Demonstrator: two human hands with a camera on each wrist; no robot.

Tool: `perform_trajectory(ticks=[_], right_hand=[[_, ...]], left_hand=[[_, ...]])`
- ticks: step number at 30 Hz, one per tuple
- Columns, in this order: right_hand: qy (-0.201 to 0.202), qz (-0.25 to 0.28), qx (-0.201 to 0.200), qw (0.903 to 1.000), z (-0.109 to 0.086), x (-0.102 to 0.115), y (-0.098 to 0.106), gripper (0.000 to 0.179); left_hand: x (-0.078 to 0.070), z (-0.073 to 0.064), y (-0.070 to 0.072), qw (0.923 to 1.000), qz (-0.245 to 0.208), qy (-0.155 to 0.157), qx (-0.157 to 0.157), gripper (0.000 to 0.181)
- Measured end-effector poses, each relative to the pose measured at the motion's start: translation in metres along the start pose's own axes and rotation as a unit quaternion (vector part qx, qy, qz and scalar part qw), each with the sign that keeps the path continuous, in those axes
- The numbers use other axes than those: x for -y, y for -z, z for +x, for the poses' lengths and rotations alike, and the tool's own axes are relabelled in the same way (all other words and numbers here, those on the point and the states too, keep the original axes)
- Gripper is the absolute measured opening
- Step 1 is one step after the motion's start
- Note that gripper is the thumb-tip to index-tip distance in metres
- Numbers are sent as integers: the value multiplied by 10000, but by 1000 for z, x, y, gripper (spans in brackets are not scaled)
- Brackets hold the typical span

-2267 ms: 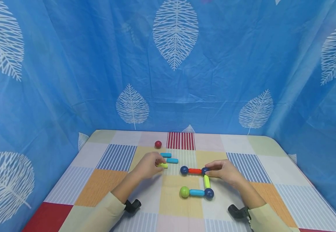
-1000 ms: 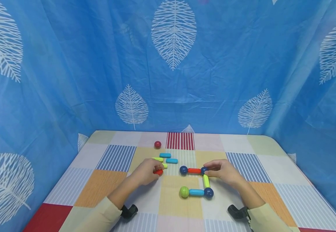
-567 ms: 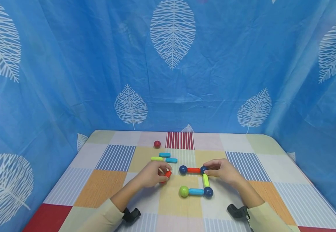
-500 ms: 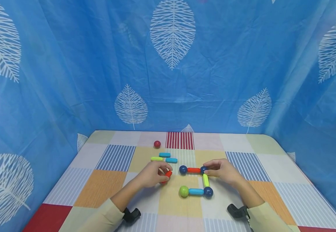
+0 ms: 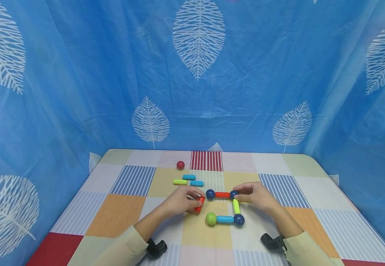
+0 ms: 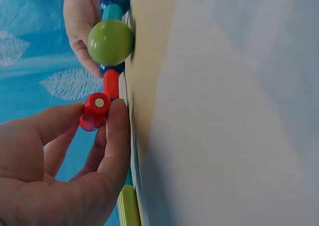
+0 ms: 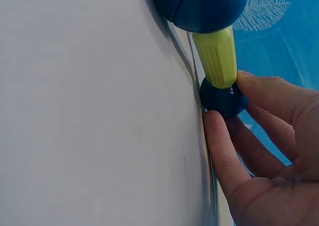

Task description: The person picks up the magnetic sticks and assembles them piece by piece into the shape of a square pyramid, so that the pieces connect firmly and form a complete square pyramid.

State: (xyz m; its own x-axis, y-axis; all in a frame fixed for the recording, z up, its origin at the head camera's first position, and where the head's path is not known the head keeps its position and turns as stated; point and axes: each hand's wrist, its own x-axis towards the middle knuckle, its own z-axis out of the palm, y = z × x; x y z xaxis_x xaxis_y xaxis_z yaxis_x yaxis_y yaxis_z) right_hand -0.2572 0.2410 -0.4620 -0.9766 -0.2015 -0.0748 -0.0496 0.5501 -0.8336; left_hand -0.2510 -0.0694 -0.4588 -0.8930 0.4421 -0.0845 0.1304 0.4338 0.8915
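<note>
My left hand (image 5: 181, 201) pinches a red magnetic rod (image 5: 199, 205) between thumb and fingertips, left of the joined pieces. In the left wrist view the rod's end (image 6: 99, 102) shows a small pale disc. My right hand (image 5: 258, 196) holds a dark blue ball (image 7: 224, 100) at the corner of the joined chain. From that ball a red rod (image 5: 222, 195) runs left to another dark blue ball (image 5: 210, 194). A yellow-green rod (image 5: 236, 207) leads nearer to a third dark blue ball (image 5: 239, 220), then a light blue rod (image 5: 225, 220) and a green ball (image 5: 210, 219).
Two loose light blue rods (image 5: 197, 183) and a yellow-green rod (image 5: 180, 182) lie beyond my left hand. A red ball (image 5: 180, 165) sits farther back. The patchwork tablecloth (image 5: 112, 214) covers the table, with a blue leaf-patterned curtain (image 5: 245, 74) around its back and sides.
My left hand leaves the yellow-green rods, takes up the red rod and carries it right, close to the chain's left end. My right hand stays on the dark blue ball.
</note>
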Motion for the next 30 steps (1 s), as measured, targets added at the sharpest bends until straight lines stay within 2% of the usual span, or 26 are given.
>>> perform_trajectory(ticks=[11, 19, 26, 30], right_hand=[[164, 35, 55, 9998, -1, 0, 1, 33], [60, 6, 35, 10000, -1, 1, 1, 32], [98, -6, 45, 9999, -2, 1, 1, 33], [99, 9, 44, 9999, -1, 1, 1, 32]], left_hand=[[-5, 7, -16, 9972, -700, 246, 26, 27], [-8, 9, -23, 9974, -613, 374, -95, 24], [-12, 12, -29, 9958, -771, 477, -91, 25], [-15, 12, -30, 9962, -696, 508, -98, 25]])
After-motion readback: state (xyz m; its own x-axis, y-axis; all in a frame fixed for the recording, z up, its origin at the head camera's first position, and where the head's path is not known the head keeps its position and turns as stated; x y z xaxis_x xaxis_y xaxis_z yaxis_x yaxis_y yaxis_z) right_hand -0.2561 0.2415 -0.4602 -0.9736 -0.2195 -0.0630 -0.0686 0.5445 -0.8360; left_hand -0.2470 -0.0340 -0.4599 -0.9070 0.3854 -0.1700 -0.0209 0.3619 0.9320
